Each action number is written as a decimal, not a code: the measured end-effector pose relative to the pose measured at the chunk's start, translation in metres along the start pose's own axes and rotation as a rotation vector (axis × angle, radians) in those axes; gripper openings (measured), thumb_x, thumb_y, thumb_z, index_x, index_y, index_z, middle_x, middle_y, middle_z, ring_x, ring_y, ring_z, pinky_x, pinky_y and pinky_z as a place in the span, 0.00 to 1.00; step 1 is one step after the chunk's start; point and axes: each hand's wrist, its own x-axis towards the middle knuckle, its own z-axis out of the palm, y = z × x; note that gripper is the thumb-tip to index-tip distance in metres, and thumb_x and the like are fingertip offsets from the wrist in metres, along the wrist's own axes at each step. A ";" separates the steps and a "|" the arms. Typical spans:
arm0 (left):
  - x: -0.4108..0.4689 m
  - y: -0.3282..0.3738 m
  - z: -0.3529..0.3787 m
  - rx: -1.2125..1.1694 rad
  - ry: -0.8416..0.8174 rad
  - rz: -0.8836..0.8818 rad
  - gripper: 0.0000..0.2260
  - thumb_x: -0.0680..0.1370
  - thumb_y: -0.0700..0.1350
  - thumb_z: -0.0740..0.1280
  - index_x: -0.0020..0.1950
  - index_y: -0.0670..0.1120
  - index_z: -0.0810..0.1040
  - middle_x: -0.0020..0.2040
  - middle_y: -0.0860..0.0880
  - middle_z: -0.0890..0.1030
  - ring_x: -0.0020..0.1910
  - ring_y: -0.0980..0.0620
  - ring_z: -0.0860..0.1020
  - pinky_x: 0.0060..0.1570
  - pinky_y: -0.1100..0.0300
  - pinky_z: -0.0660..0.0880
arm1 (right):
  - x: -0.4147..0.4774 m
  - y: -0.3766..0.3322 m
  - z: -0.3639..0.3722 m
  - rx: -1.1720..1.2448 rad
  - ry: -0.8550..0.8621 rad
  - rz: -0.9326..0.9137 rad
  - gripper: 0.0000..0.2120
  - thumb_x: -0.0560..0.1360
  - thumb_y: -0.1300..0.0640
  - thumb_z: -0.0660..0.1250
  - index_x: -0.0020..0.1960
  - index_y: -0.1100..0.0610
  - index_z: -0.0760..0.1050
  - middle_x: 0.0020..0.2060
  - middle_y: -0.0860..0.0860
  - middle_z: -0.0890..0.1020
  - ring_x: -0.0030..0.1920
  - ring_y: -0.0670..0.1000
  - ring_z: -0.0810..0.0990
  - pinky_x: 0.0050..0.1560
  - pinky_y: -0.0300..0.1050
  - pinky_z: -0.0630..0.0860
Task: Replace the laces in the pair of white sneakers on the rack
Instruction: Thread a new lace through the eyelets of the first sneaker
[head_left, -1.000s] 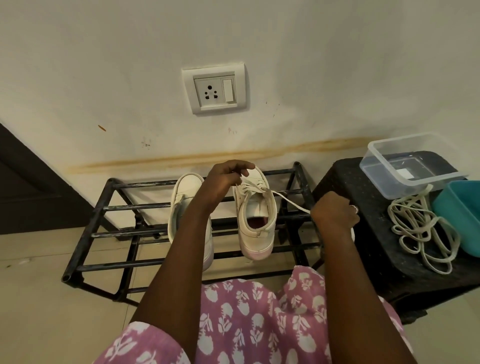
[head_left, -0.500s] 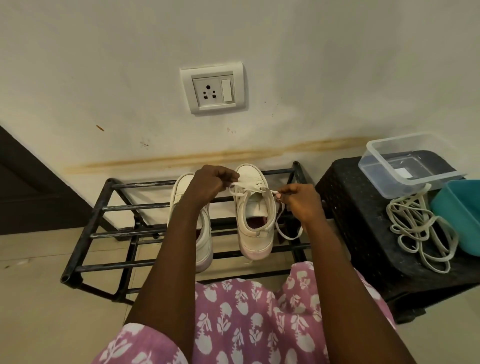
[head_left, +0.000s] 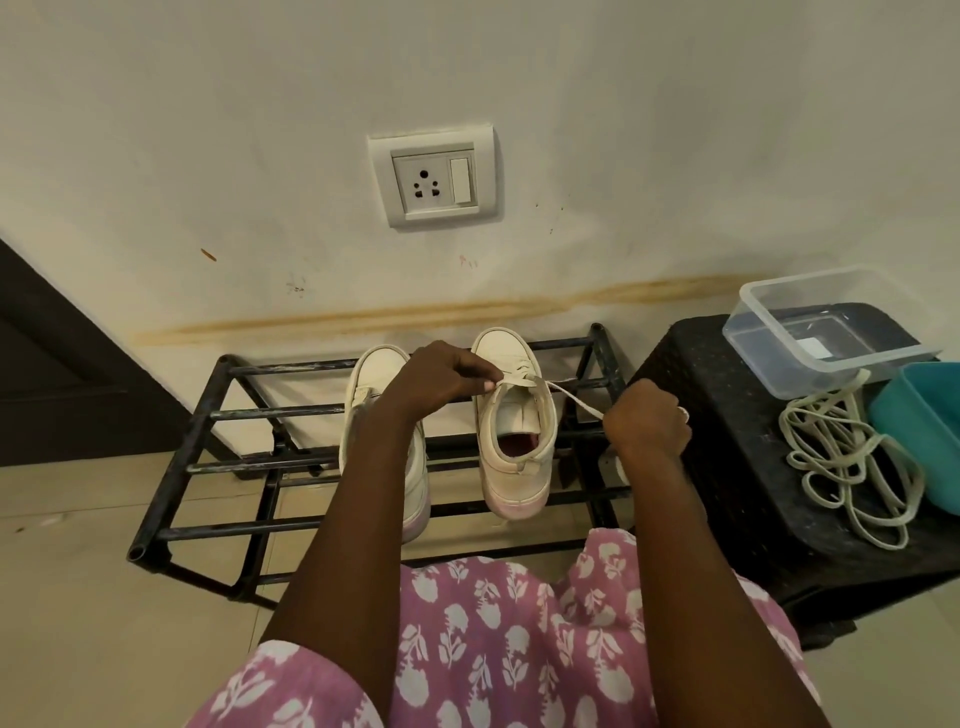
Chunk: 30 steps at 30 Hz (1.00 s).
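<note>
Two hands work at the black rack (head_left: 218, 415), where the left sneaker (head_left: 382, 405) and right sneaker (head_left: 514, 415) stand side by side, toes to the wall. I see the left hand (head_left: 441, 379) pinching the lace (head_left: 571, 397) at the right sneaker's tongue, while the right hand (head_left: 647, 421) is clenched round the same lace, which runs taut from the shoe to that fist near the rack's right end. Beside the rack, a black stool (head_left: 727, 467) carries a clear box (head_left: 821, 332), a teal tub (head_left: 919, 431) and a heap of loose laces (head_left: 841, 457).
</note>
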 end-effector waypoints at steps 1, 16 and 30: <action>0.001 0.000 0.002 -0.001 0.009 0.006 0.10 0.72 0.36 0.71 0.53 0.43 0.83 0.49 0.45 0.84 0.49 0.53 0.81 0.56 0.59 0.77 | 0.001 -0.001 0.001 0.028 -0.051 -0.014 0.08 0.76 0.60 0.63 0.52 0.62 0.77 0.52 0.59 0.79 0.55 0.59 0.75 0.54 0.52 0.73; 0.007 0.001 0.010 0.146 0.042 0.060 0.05 0.71 0.39 0.73 0.46 0.43 0.84 0.40 0.52 0.82 0.40 0.60 0.78 0.48 0.63 0.74 | -0.009 -0.020 0.004 0.657 -0.240 -0.365 0.09 0.75 0.65 0.66 0.54 0.64 0.80 0.49 0.57 0.83 0.48 0.48 0.77 0.50 0.39 0.72; 0.005 0.003 0.024 0.286 0.149 0.250 0.09 0.74 0.37 0.67 0.51 0.43 0.84 0.42 0.52 0.78 0.39 0.61 0.71 0.38 0.73 0.64 | -0.007 -0.022 -0.001 0.947 -0.305 -0.152 0.09 0.74 0.72 0.64 0.52 0.70 0.79 0.45 0.59 0.81 0.39 0.44 0.77 0.32 0.25 0.72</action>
